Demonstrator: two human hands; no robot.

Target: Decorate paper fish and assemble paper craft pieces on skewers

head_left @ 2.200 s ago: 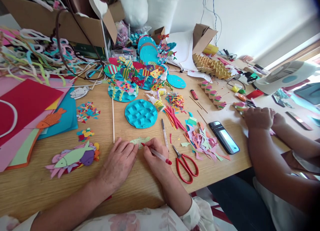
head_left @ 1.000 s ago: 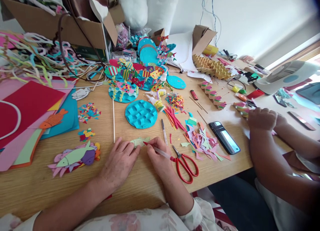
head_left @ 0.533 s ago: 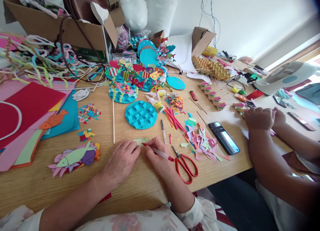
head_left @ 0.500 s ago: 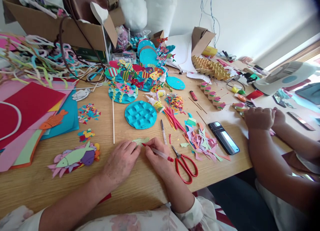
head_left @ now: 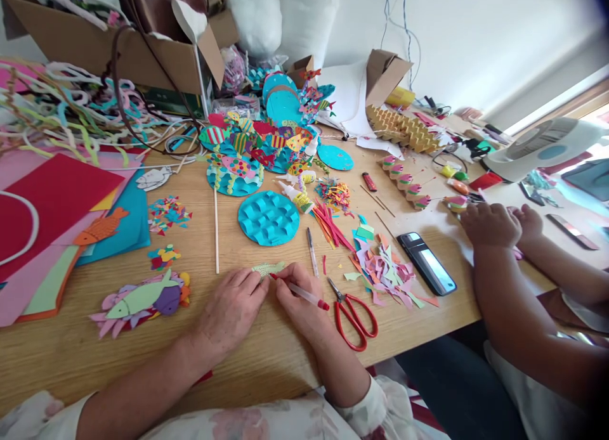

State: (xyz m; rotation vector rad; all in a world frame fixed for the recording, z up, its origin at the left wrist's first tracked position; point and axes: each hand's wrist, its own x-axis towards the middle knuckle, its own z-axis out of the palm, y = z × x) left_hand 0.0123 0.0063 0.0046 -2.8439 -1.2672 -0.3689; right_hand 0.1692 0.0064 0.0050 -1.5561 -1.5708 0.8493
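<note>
My left hand [head_left: 234, 305] is closed at the fingertips on a small light green paper fish [head_left: 267, 268], pressing it against the table. Patterned marks cover the paper, though part of it is under my fingers. In my right hand [head_left: 304, 307] a red pen [head_left: 308, 295] is gripped, its tip on or close to the paper. Red-handled scissors [head_left: 353, 307] lie just right of that hand, blades apart. Beyond my hands are a woven blue paper disc [head_left: 269, 218] and a second pen [head_left: 312, 252]. A pile of cut paper fish [head_left: 140, 302] lies to the left.
Paper scraps [head_left: 385, 267] and a phone [head_left: 427, 263] lie to the right, before a co-worker's hands [head_left: 490, 224]. Coloured paper sheets [head_left: 57, 199] cover the left side. Decorated fish pieces, glue bottles [head_left: 299, 199] and a cardboard box [head_left: 157, 66] stand farther back.
My hands, the pen and the paper fish keep almost the same place. The co-worker's near hand has shifted slightly, showing more of the pink and green piece by it.
</note>
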